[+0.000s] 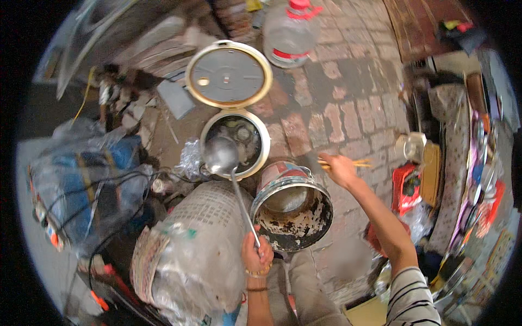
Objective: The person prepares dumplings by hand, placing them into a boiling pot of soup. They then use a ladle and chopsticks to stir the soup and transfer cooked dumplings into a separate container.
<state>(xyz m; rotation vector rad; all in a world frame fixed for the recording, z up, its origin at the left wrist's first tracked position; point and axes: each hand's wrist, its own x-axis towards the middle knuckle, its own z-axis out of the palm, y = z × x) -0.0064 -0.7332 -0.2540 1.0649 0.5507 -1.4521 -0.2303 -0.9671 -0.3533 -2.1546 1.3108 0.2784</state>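
My left hand [257,254], with a beaded bracelet at the wrist, grips the handle of a metal ladle [221,154]. The ladle's bowl is over the near left rim of an open electric cooker [266,140]; whether it touches the rim I cannot tell. Dark liquid with pale round pieces of food [245,137] shows inside the pot. The hinged lid [228,79] stands raised on the far side. In my right hand [341,170] is a pair of chopsticks [363,163], held above the brick floor to the right of the cooker.
A stained bucket [301,222] stands right before my legs. To its left is a bulky white sack [204,244] with printed writing. Beyond are a clear plastic jug [289,40] and brick floor [334,122]. Black cables [118,177] cross a plastic-wrapped blue bundle [77,199]. A red basket [397,185] is right.
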